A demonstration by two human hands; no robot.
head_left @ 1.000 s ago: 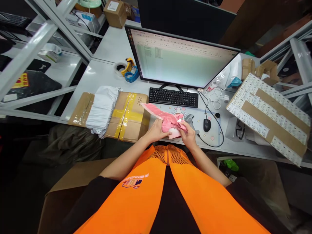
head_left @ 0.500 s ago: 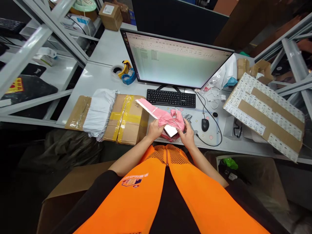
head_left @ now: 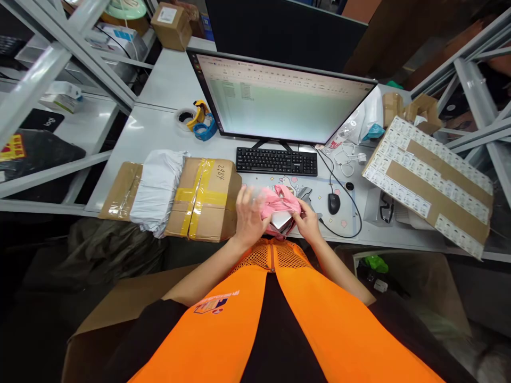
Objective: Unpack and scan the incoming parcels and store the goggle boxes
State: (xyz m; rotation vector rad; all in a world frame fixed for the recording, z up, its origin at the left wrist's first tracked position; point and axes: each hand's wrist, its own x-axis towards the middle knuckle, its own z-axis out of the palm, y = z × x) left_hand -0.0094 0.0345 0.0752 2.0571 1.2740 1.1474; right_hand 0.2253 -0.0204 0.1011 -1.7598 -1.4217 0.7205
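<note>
A pink plastic mailing bag [head_left: 284, 198] is bunched up in front of me at the desk's near edge. From its opening shows a white, box-like item [head_left: 280, 219], its lower side darker; its kind I cannot make out. My left hand [head_left: 249, 218] grips the left side of the bag, its fingertips smeared by motion. On the other side, my right hand [head_left: 308, 220] pinches the bag's edge between thumb and fingers, close to the white item. Grey crumpled plastic [head_left: 305, 194] lies just behind my right hand.
A taped cardboard box [head_left: 207, 199] and a white-wrapped parcel [head_left: 157, 186] stand left. Behind the bag are a keyboard [head_left: 275, 161] and monitor [head_left: 279, 101]. A mouse [head_left: 334, 203], its cable and a large flat carton [head_left: 431, 186] lie right. Tape dispensers [head_left: 205, 127] sit back left.
The loose pink strip that stretched left over the cardboard box is now gathered at my left hand. That hand has risen and turned over the bag; my right hand keeps its pinch.
</note>
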